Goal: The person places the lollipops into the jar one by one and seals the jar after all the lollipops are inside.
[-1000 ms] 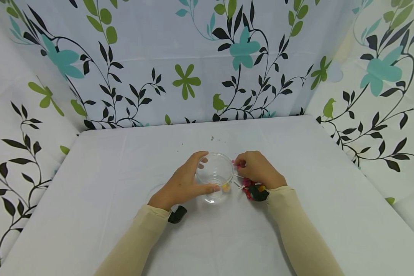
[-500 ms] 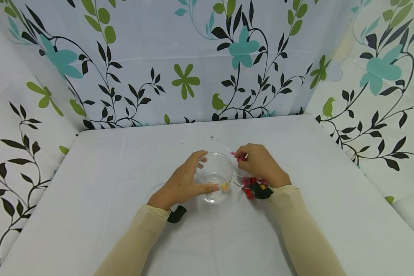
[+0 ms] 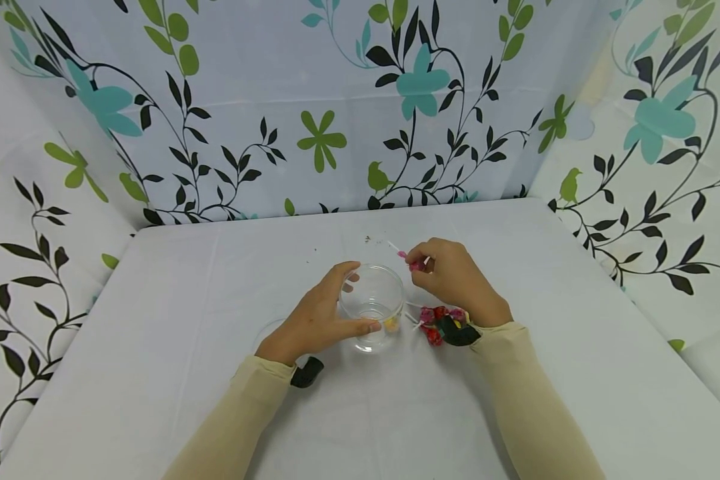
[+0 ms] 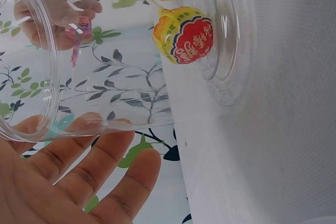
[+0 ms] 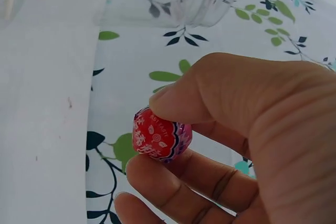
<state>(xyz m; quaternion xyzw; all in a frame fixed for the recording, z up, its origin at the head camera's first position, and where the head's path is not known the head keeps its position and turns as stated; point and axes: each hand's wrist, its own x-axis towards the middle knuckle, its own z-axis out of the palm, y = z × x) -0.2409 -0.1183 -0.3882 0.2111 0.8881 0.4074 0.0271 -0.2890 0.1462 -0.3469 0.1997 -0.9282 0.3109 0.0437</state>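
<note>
A clear round jar (image 3: 372, 290) stands on the white table, and my left hand (image 3: 315, 320) holds its side, thumb in front and fingers behind. Inside the jar are yellow-wrapped lollipops (image 4: 185, 35), two of them showing in the left wrist view. To the right of the jar and a little above the table, my right hand (image 3: 459, 273) pinches a pink-and-red wrapped lollipop (image 5: 157, 135) by its candy end between thumb and fingers. In the head view its white stick points up and to the left.
Several red and pink wrapped lollipops (image 3: 435, 335) lie right of the jar, partly hidden by the right wrist's black camera (image 3: 459, 332). A clear curved rim (image 3: 267, 331) shows beside the left wrist. Small dark specks (image 3: 368, 239) dot the table; patterned cloth (image 3: 246, 100) hangs behind it.
The right hand has lifted the pink lollipop away from the pile, up and outward from the jar, and its stick has come into view. The left hand and jar stay in place.
</note>
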